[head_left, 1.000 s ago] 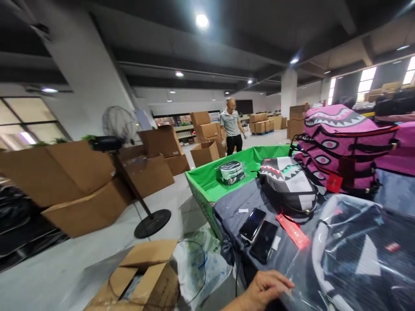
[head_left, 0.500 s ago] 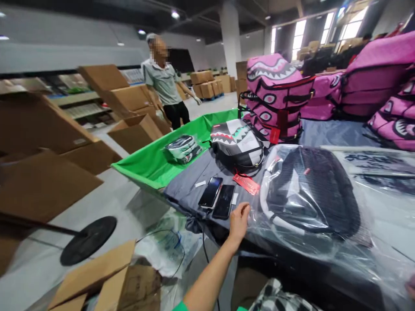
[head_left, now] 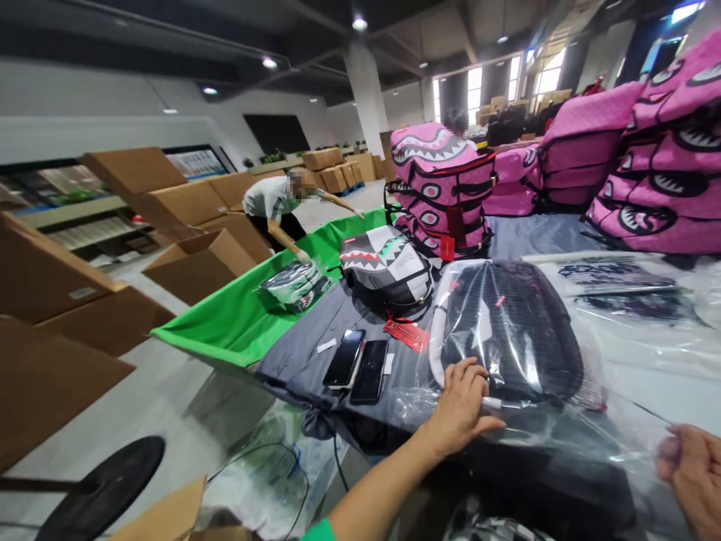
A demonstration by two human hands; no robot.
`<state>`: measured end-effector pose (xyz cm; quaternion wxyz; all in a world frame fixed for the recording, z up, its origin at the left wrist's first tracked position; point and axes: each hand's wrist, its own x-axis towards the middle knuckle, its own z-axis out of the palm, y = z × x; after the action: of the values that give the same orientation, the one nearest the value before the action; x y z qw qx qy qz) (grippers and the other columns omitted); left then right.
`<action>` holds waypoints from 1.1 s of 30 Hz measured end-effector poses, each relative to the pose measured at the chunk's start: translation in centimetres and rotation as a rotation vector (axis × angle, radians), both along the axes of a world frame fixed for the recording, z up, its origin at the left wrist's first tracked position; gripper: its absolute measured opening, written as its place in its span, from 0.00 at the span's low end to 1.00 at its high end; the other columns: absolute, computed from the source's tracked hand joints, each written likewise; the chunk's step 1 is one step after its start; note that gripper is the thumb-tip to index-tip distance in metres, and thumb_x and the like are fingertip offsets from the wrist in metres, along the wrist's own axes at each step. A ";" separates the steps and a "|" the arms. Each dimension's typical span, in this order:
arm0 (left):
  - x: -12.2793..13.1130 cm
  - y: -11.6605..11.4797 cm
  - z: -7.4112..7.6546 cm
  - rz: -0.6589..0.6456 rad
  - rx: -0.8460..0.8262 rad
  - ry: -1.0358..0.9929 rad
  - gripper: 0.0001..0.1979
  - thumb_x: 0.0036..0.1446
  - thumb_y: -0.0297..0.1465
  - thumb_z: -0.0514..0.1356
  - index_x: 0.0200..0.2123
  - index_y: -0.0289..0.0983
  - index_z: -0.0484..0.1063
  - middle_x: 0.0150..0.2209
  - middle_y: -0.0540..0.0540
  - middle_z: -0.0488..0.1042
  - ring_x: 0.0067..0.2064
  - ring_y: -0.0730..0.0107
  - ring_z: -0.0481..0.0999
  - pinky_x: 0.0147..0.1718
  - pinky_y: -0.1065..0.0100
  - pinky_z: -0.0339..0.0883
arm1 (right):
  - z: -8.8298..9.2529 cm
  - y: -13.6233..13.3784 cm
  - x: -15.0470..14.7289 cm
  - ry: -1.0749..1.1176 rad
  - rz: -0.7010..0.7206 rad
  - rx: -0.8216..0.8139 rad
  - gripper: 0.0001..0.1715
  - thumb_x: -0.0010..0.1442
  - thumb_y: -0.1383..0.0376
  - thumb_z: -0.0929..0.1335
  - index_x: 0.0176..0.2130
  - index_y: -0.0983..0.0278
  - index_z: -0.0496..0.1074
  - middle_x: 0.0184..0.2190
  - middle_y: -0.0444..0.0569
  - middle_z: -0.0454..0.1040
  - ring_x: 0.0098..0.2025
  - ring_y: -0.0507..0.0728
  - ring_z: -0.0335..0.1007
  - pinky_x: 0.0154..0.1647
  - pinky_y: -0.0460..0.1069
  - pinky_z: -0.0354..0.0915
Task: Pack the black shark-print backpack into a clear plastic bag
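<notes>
A dark backpack (head_left: 512,330) with a light edge lies in a clear plastic bag (head_left: 563,428) on the grey-covered table. My left hand (head_left: 465,406), fingers apart, rests on the plastic at the backpack's lower left edge. At the far right, my right hand (head_left: 690,466) is closed on the edge of the clear plastic. Left of the backpack are a red tag (head_left: 406,333), two phones (head_left: 369,372) lying side by side, and a grey and white shark-mouth backpack (head_left: 387,270).
Pink backpacks (head_left: 439,188) are stacked at the back. A person (head_left: 276,203) bends over the green-lined trough (head_left: 225,330), a hand at a bagged backpack (head_left: 296,285). Cardboard boxes (head_left: 208,263) stand left; a cable hangs off the table's front edge.
My left hand has moved right onto the bagged backpack and its fingers have spread. My right hand has come further into view. The other person has bent down to the trough. The view has shifted.
</notes>
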<state>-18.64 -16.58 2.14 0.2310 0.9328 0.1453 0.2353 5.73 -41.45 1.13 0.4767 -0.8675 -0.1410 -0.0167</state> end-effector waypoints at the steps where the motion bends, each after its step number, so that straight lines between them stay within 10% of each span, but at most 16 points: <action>1: -0.1 0.1 0.1 -0.017 -0.029 -0.002 0.25 0.49 0.44 0.74 0.42 0.39 0.68 0.56 0.39 0.73 0.66 0.48 0.64 0.62 0.45 0.60 | 0.8 0.5 -0.5 0.020 -0.033 0.032 0.16 0.60 0.43 0.61 0.37 0.50 0.66 0.29 0.47 0.71 0.26 0.62 0.72 0.32 0.59 0.68; 7: -0.7 0.5 0.8 -0.054 -0.179 -0.034 0.17 0.53 0.38 0.73 0.34 0.39 0.67 0.49 0.46 0.75 0.62 0.57 0.66 0.61 0.52 0.60 | 3.5 1.9 -1.9 0.083 -0.094 0.138 0.19 0.49 0.44 0.63 0.33 0.54 0.67 0.22 0.46 0.69 0.22 0.61 0.67 0.27 0.57 0.66; 20: -1.1 0.5 0.6 -0.061 0.179 -0.056 0.04 0.66 0.33 0.63 0.36 0.40 0.76 0.43 0.50 0.79 0.58 0.64 0.71 0.61 0.53 0.53 | 1.2 0.0 -0.7 0.009 -0.028 0.090 0.17 0.56 0.47 0.63 0.39 0.54 0.69 0.29 0.48 0.71 0.28 0.63 0.70 0.36 0.58 0.67; 26: 1.7 3.4 1.4 -0.111 -0.269 0.166 0.10 0.62 0.34 0.65 0.28 0.39 0.77 0.41 0.50 0.79 0.48 0.67 0.74 0.52 0.61 0.62 | -0.3 -1.4 1.2 -0.146 0.155 0.003 0.16 0.54 0.52 0.65 0.43 0.49 0.71 0.39 0.47 0.75 0.31 0.62 0.72 0.38 0.58 0.67; 33: 1.9 4.1 0.2 -0.117 -0.479 0.144 0.19 0.61 0.45 0.62 0.24 0.39 0.76 0.40 0.48 0.79 0.49 0.64 0.72 0.54 0.58 0.60 | 3.0 -0.9 2.2 0.055 0.091 -0.080 0.27 0.59 0.39 0.62 0.38 0.58 0.71 0.23 0.54 0.73 0.26 0.66 0.74 0.30 0.57 0.70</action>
<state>-16.74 -12.45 2.38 0.4478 0.8727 0.1586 0.1132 7.91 -42.36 4.10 0.4456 -0.8787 -0.1680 0.0344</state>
